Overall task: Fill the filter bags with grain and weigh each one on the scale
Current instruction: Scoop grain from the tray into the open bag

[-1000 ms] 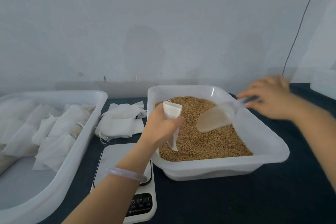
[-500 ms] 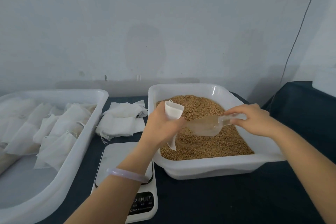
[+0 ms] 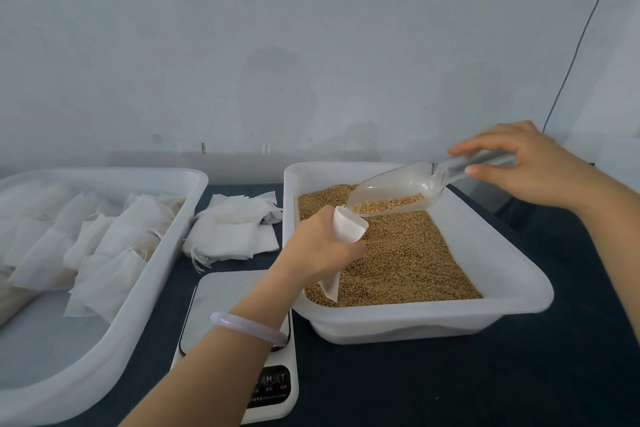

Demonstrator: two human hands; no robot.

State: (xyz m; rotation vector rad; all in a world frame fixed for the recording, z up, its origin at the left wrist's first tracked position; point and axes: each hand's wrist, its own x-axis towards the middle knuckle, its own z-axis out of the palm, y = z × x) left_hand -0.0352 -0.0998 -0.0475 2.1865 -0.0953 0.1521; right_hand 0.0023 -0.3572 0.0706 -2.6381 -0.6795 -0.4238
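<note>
My left hand (image 3: 320, 246) grips a white filter bag (image 3: 348, 229) with its mouth held open, over the left side of the white tub (image 3: 519, 274) of brown grain (image 3: 408, 253). My right hand (image 3: 523, 166) holds the handle of a clear plastic scoop (image 3: 398, 189). The scoop carries some grain and tilts down, its lip just above the bag's mouth. A white digital scale (image 3: 239, 295) sits in front of the tub's left corner, under my left forearm, with nothing on its platform.
A large white tray (image 3: 166, 263) at left holds several white filter bags (image 3: 104, 253). A loose pile of empty bags (image 3: 235, 229) lies between tray and tub. Everything rests on a dark tabletop (image 3: 450, 385) against a pale wall; a thin cable (image 3: 581, 38) runs down at right.
My right hand has lifted the scoop out of the grain and raised it, now loaded, with its lip over the bag's mouth. My left hand and the bag have stayed almost still.
</note>
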